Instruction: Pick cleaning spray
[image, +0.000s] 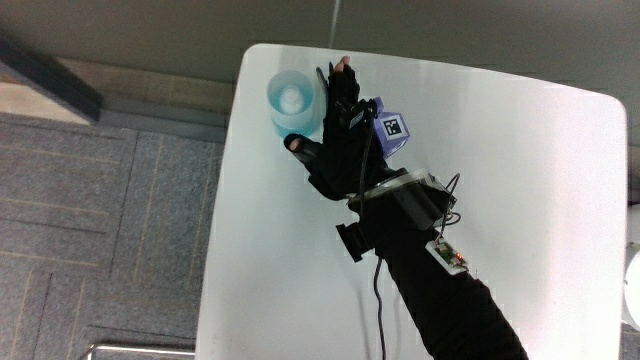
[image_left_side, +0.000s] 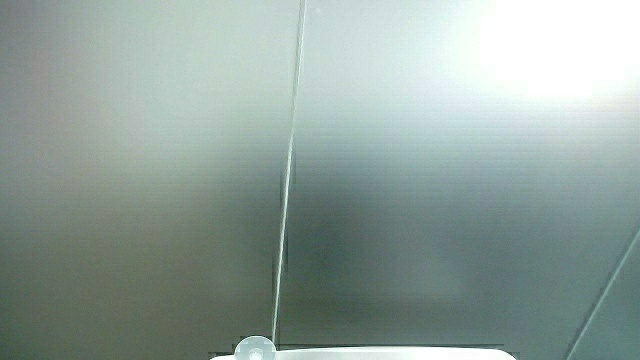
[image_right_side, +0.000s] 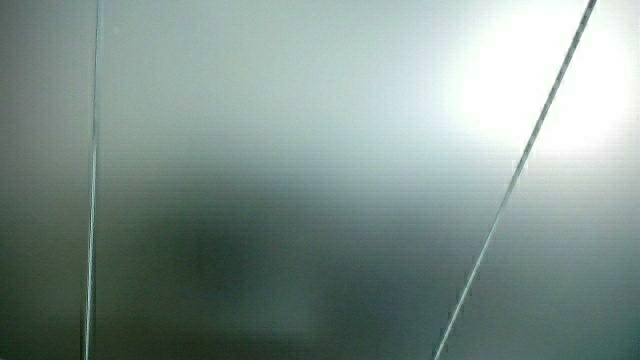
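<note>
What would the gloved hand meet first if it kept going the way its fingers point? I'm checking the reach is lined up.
The hand lies beside the pale blue cleaning spray bottle, fingers pointing past it toward the table's edge. Straight on, the way looks free; height is unclear.

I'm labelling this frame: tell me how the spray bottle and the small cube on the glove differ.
The spray bottle is pale translucent blue and round seen from above; the cube is purple-blue, flat-faced, with a black-and-white pattern. The bottle stands on the table; the cube rides on the back of the hand. The bottle looks larger than the cube. Both are bluish and near the table's edge. The side views show mostly a pale wall.
</note>
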